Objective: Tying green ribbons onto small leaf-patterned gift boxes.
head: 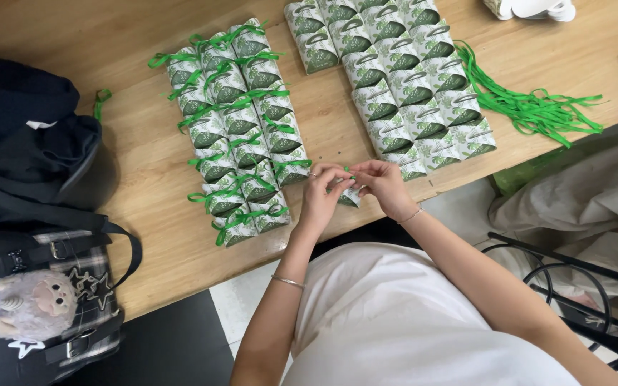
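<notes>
Between my two hands, at the table's (144, 207) near edge, sits one small green-and-white box (350, 196). My left hand (321, 191) pinches it from one side and my right hand (384, 184) pinches it from the other. Both hands are closed around it, with fingertips meeting on top. A tiny bit of green ribbon (349, 171) peeks out by my fingers. I think I am tying the ribbon on this box right now.

Just past my left hand are rows of boxes with green bows (241, 129). Just past my right hand are rows of boxes with no bows (409, 89). Farther right of those lies a loose heap of ribbons (538, 107). Far to my left rest dark bags (30, 157) and a fluffy toy (30, 304).

The next move needs small, careful fingers: pull the knot snug but not so hard that the box squashes.
</notes>
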